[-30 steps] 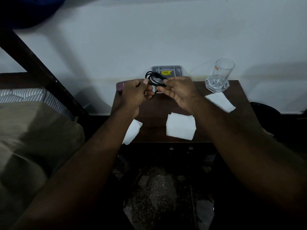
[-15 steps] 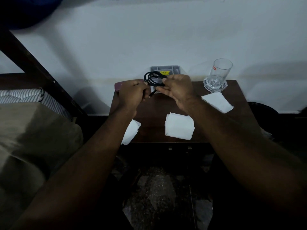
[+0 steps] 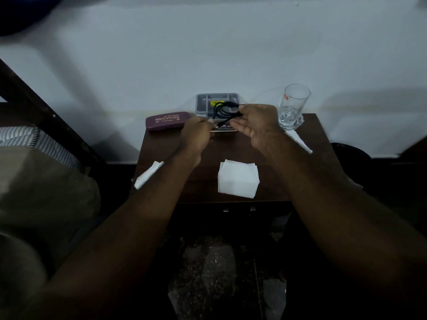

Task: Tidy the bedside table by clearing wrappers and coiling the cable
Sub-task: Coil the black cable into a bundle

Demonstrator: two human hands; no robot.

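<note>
Dim room, white wall behind. Dark wooden bedside table point(image 3: 233, 148) against that wall; bed with striped bedding point(image 3: 34, 139) off its left edge.

Both forearms stretched over the table toward its back edge. Right hand point(image 3: 256, 125) raised above the back middle, thumb and fingertips pinched on the black cable point(image 3: 225, 110), other fingers loosely spread. Cable gathered into a few loose loops, hanging off the right fingertips toward the left, above the grey compartment tray point(image 3: 203, 103) at the back edge. One short cable end dropping down from the loops into the gap between the two hands. Left hand point(image 3: 196, 132) just beside and lower, fingers curled shut near that loose end; cannot tell whether actually touching it.

White folded tissue point(image 3: 238, 179) near the front edge, about the middle, well clear of both hands. Second white wrapper point(image 3: 149, 174) overhanging the front left edge. Third white paper point(image 3: 298, 140) near the right edge, partly hidden by the right forearm.

Maroon spectacle case point(image 3: 167, 120) marked "PRINCE OPTICALS" at the back left corner. Clear drinking glass point(image 3: 292, 107), upright, at the back right corner. Small printed packet point(image 3: 227, 128) flat beneath the hands, mostly covered.
</note>
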